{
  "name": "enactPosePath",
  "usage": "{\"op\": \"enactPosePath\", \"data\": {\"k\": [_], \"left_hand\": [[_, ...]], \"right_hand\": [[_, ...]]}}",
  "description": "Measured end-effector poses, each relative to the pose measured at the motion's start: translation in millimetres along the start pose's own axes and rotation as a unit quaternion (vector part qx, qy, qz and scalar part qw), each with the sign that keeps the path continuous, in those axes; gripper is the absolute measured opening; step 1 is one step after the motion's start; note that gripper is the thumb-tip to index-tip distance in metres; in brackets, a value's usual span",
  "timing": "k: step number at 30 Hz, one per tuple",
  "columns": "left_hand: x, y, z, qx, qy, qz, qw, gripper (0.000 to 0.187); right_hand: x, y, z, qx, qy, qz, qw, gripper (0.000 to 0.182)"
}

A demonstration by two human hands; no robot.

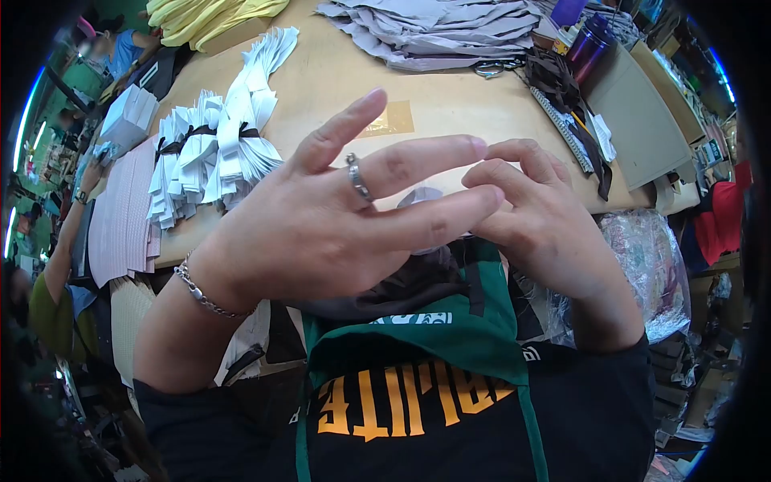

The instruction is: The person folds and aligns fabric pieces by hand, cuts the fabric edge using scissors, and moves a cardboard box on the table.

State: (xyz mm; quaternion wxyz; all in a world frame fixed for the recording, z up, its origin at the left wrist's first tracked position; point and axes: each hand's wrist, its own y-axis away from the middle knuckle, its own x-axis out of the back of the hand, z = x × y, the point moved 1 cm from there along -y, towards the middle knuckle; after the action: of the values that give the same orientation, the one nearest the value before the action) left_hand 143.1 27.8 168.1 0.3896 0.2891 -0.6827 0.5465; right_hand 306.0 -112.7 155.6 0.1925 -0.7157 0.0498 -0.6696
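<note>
My left hand [321,213], with a ring and a chain bracelet, reaches in from the left, back up and fingers spread. Its thumb is hidden. Just right of it, my right hand [534,193] has its fingers curled inward, close to the left fingertips. Whatever those curled fingers hold is hidden. A small pale, translucent thing [422,195] shows between the left fingers; what it is and whether a hand touches it, I cannot tell. Behind the hands lies the tan table [321,76] with a piece of clear tape [391,119]. A green apron [418,345] is below them.
Tied bundles of white strips [241,153] lie left, beside pink striped pieces [124,209]. Yellow fabric [209,20] and grey fabric [426,32] are piled behind. Scissors [496,68], a notebook [558,124] and a purple tumbler [590,44] stand or lie right. A co-worker's arm [68,233] is far left.
</note>
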Motion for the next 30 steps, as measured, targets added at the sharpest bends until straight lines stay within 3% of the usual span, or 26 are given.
{"op": "enactPosePath", "data": {"k": [3,6,9,12,15,24,26,29,30], "left_hand": [[-5.1,7.0,1.6,-0.003,0.004,-0.001,1.0,0.037],[-6.4,8.3,2.0,-0.007,-0.011,0.006,1.0,0.024],[-9.1,5.5,3.1,-0.001,-0.026,0.019,0.999,0.014],[-23.6,5.6,7.5,0.008,-0.032,0.025,0.999,0.011],[-32.4,3.6,15.9,0.028,-0.029,0.033,0.999,0.011],[-37.5,-3.2,24.5,0.028,-0.008,0.031,0.999,0.011],[-36.2,-0.5,23.4,0.002,0.02,0.016,1.0,0.015],[-55.4,16.5,18.2,0.111,0.316,0.083,0.939,0.042],[-72.7,23.5,14.1,0.119,0.367,0.135,0.913,0.071]], "right_hand": [[-3.9,5.3,-1.1,-0.005,0.018,0.001,1.0,0.012],[-5.9,8.2,2.3,0.012,-0.075,0.009,0.997,0.015],[5.8,4.6,4.4,0.013,-0.261,0.045,0.964,0.022],[1.7,11.3,8.7,-0.108,-0.329,0.103,0.932,0.026],[-5.4,12.5,10.0,-0.163,-0.337,0.063,0.925,0.025],[-11.1,11.2,10.2,-0.124,-0.242,0.043,0.961,0.022],[-18.3,10.5,12.1,-0.109,-0.202,0.055,0.972,0.018],[-19.9,11.0,10.3,-0.103,-0.18,0.068,0.976,0.013],[-19.5,10.8,9.5,-0.105,-0.177,0.073,0.976,0.011]]}}
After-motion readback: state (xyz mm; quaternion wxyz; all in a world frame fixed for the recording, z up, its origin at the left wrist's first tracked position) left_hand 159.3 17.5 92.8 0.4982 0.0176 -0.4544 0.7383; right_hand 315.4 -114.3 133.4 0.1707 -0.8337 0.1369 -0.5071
